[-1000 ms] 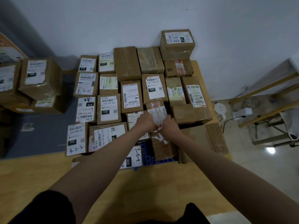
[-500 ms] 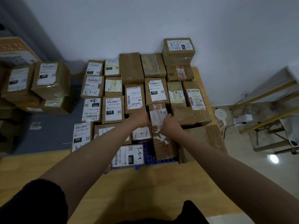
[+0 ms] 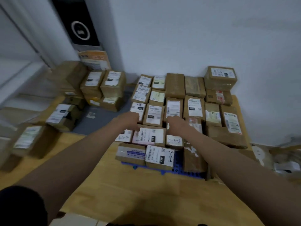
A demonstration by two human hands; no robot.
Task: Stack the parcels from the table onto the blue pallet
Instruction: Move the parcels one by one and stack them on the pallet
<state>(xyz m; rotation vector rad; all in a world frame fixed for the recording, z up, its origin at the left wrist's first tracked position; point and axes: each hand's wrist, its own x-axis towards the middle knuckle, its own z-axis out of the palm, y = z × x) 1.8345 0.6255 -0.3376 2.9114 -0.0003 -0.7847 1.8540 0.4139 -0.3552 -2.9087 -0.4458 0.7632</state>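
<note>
Many brown, white-labelled parcels lie packed in rows on the blue pallet [image 3: 187, 174], whose front edge shows under them. Both my arms reach over the front rows. My left hand [image 3: 129, 122] and my right hand [image 3: 176, 123] hover either side of a parcel with a black "122" tag [image 3: 154, 115]. Their fingers are loosely curled and hold nothing. A small parcel with a red-marked label [image 3: 195, 125] sits just right of my right hand. More parcels [image 3: 61, 117] wait at the left. The frame is motion-blurred.
A stack of boxes [image 3: 104, 88] stands at the back left by a grey mat [image 3: 97, 123]. A white wall runs behind the pallet. Flat cardboard [image 3: 130, 193] lies before the pallet. Cables and white clutter [image 3: 280, 160] lie on the floor at the right.
Both hands have let go of the small parcel and shifted left. The view has swung left and up, which brings the left-hand parcels and a dark door panel into view.
</note>
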